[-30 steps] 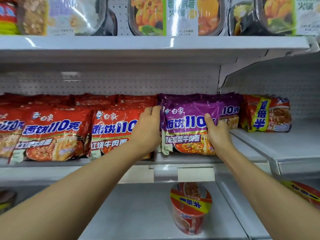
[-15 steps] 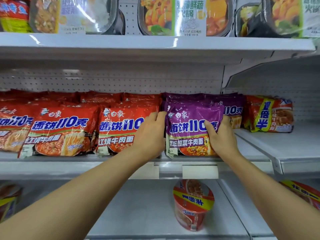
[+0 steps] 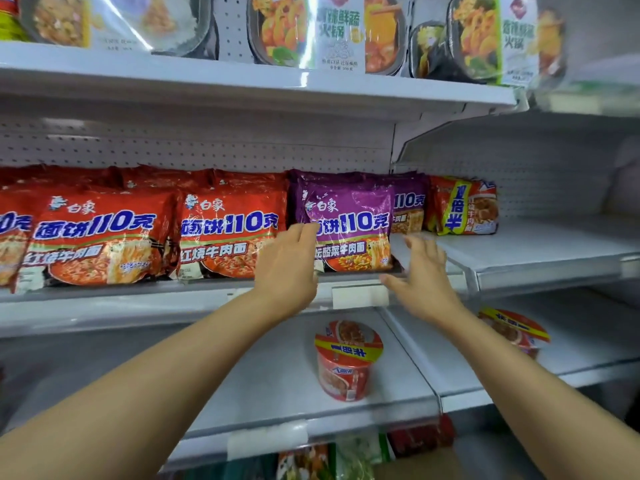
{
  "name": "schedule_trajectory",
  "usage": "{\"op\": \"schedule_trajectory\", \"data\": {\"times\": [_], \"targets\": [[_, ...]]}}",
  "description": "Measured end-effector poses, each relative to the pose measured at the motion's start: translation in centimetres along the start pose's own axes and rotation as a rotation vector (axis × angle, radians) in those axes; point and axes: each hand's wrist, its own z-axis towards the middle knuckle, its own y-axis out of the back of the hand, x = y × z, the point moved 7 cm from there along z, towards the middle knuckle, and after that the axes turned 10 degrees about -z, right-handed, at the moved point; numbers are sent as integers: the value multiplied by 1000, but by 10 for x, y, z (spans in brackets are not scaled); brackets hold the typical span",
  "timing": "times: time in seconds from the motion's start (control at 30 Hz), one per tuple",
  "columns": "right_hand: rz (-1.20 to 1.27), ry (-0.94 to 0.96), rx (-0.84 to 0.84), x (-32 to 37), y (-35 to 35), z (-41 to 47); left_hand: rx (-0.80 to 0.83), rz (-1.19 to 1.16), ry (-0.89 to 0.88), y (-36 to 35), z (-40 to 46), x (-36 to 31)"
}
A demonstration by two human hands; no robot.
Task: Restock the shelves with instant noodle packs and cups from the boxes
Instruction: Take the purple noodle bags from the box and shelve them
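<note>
Here, middle shelf (image 3: 104,299): three red noodle packs front the row, the leftmost cut by the frame edge, more red ones stacked behind, count unclear. One purple noodle pack (image 3: 349,230) stands at the front, just right of the red ones, with a second purple pack (image 3: 408,209) partly hidden behind it. One red-and-yellow pack (image 3: 464,206) stands at the right, on the adjoining shelf section. Left hand (image 3: 287,268): fingers straight, tips touching the purple front pack's left edge, gripping nothing. Right hand (image 3: 422,271): fingers spread and relaxed, just right of that pack, apart from it. Lower shelf (image 3: 242,393): two noodle cups, one (image 3: 346,362) upright in the middle, the other (image 3: 512,330) right of it, partly behind the right forearm. Top shelf (image 3: 207,74): four sleeved bowl trays in view.
</note>
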Motion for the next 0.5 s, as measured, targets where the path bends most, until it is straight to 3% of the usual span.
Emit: {"op": "schedule_trajectory", "data": {"times": [0.2, 0.5], "targets": [[-98, 14, 124, -4, -1, -72, 120, -64, -16, -20, -51, -13], [-175, -124, 309, -42, -9, -180, 333, -169, -32, -81, -126, -34]]}}
